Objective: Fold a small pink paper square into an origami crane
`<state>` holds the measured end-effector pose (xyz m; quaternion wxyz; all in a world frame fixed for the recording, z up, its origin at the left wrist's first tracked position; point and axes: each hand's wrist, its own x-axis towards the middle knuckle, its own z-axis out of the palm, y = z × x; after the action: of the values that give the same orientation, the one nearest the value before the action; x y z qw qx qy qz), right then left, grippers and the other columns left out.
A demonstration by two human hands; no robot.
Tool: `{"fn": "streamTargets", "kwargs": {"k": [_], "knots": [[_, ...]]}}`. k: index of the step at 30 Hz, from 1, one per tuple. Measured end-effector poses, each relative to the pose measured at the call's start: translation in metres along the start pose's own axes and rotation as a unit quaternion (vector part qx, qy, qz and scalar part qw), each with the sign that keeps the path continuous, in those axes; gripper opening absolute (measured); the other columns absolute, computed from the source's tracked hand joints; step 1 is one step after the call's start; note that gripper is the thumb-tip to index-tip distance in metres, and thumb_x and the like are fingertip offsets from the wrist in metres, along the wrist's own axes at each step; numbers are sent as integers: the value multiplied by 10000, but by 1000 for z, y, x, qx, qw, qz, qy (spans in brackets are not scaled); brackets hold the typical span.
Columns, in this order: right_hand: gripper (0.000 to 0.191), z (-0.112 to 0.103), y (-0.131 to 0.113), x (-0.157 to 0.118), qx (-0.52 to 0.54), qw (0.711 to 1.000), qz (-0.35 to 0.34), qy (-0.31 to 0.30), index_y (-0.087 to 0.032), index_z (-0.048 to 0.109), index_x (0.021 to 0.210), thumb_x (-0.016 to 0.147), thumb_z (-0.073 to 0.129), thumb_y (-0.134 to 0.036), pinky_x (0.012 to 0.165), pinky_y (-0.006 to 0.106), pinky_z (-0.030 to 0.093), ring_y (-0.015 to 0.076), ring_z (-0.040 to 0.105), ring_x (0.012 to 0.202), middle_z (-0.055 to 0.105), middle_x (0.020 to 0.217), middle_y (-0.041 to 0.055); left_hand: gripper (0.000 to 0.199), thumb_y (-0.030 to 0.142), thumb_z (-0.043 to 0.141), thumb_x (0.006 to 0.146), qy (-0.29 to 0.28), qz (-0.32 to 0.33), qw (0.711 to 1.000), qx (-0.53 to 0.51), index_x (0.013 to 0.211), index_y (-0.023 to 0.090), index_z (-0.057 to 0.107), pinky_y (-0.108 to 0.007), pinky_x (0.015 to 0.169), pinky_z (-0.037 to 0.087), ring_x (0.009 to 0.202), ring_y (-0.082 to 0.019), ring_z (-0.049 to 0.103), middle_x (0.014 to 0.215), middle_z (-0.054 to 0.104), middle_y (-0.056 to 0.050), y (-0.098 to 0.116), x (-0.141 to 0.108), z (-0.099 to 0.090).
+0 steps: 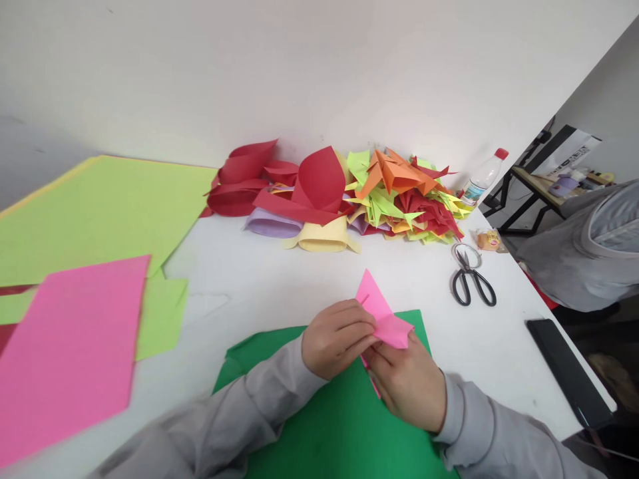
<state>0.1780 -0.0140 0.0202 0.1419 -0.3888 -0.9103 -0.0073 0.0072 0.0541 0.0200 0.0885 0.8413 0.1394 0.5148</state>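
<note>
A folded piece of pink paper [383, 309] with pointed corners is held between both hands, over a large green sheet [339, 432]. My left hand [340, 336] pinches it from the left, fingers closed on its lower middle. From below and to the right, my right hand [410, 382] grips the same paper, its fingertips partly hidden under the folds. One pink corner sticks up above the hands, and a narrow strip of pink shows beneath the right fingers.
Pink [84, 352] and lime sheets [124, 213] lie at the left. Curled red paper [319, 183] and a pile of folded shapes [399, 193] line the wall. Scissors [469, 276], a tape roll [466, 255], a bottle [484, 176] and a black phone-like slab [566, 372] are right. Another person's grey clothing [589, 239] shows beyond.
</note>
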Motion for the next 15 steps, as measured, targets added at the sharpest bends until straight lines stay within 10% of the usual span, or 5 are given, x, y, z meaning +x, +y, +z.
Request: {"fn": "streamTargets", "kwargs": {"k": [15], "knots": [[210, 1, 0, 0, -11, 1000, 2, 10, -143, 632, 986, 888, 447, -145, 689, 411, 379, 244, 505, 796, 659, 911, 100, 89, 69, 546, 867, -2, 5, 1000, 2, 851, 153, 575, -282, 608, 555, 658, -146, 577, 750, 662, -71, 5, 8, 1]]}}
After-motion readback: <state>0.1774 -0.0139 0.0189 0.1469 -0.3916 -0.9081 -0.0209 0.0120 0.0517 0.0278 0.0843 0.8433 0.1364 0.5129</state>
